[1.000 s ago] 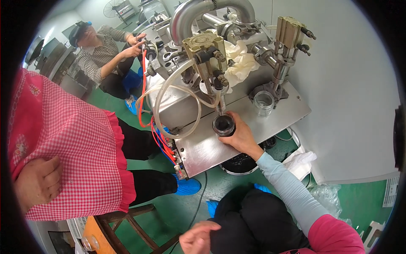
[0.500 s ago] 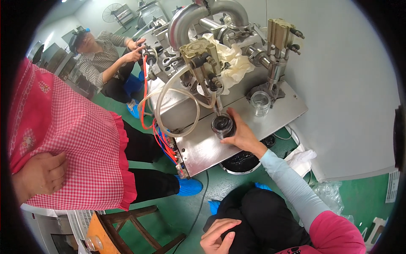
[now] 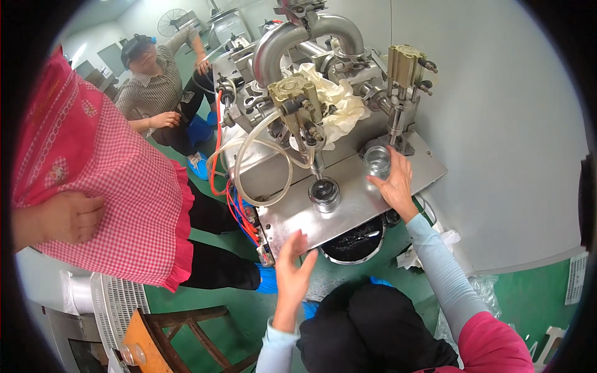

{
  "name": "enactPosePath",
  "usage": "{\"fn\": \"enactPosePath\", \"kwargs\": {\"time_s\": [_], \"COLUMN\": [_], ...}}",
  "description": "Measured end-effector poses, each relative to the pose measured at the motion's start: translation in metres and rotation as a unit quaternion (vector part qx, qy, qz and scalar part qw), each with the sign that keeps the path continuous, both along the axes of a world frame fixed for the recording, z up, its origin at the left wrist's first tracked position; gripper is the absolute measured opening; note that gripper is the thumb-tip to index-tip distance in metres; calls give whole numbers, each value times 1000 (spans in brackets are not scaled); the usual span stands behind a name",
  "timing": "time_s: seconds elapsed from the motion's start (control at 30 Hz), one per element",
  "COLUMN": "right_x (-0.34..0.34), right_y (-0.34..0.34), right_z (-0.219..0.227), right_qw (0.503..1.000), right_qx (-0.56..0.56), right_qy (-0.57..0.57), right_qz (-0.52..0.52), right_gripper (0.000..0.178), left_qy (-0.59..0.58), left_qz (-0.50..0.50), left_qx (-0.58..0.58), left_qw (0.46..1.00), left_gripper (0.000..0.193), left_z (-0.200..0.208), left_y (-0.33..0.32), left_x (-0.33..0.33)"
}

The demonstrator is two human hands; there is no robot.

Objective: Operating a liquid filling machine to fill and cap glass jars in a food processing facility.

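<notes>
My right hand (image 3: 397, 184) is at a clear glass jar (image 3: 375, 163) on the right part of the steel plate (image 3: 292, 219), its thumb and fingers around the jar's side. To the left, a second jar (image 3: 324, 196) with black stuff in it stands under the nozzle (image 3: 317, 165) of a filling machine; neither hand touches it. My left hand (image 3: 293, 273) is raised in front of the plate's near edge. Its fingers and thumb are spread and hold nothing.
Below the plate is a round tub (image 3: 353, 244) of black paste. Red and blue hoses (image 3: 244, 219) run down the plate's left side. A co-worker in a pink checked apron (image 3: 124, 214) stands at left; another person (image 3: 158, 81) sits behind. A wooden stool (image 3: 186, 336) stands at lower left.
My right hand has left the jar of black stuff and moved right to the clear jar. My left hand has risen from my lap toward the plate, opening out.
</notes>
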State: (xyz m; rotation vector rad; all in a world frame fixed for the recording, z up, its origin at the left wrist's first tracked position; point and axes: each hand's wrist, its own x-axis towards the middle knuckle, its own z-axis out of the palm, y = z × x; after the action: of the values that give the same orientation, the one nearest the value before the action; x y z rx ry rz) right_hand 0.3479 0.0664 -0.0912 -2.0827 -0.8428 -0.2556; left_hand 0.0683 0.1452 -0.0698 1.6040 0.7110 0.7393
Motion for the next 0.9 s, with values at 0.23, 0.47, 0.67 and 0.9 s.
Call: {"fn": "enactPosePath", "kwargs": {"time_s": [0.23, 0.47, 0.67, 0.9], "right_x": [-29, -61, -87, -98], "right_y": [10, 18, 36, 45], "right_z": [-10, -10, -6, -6], "right_qw": [998, 969, 962, 961], "right_qx": [32, 94, 61, 52], "right_qy": [48, 151, 144, 155], "right_qz": [35, 173, 222, 223], "right_gripper": [79, 80, 80, 83], "left_qy": [129, 118, 30, -2], "left_qz": [46, 81, 120, 214], "left_qx": [191, 113, 80, 167], "left_qw": [972, 983, 989, 962], "left_gripper": [97, 80, 72, 74], "left_z": [-38, -27, -13, 29], "left_y": [47, 36, 29, 61], "left_x": [90, 85, 0, -63]}}
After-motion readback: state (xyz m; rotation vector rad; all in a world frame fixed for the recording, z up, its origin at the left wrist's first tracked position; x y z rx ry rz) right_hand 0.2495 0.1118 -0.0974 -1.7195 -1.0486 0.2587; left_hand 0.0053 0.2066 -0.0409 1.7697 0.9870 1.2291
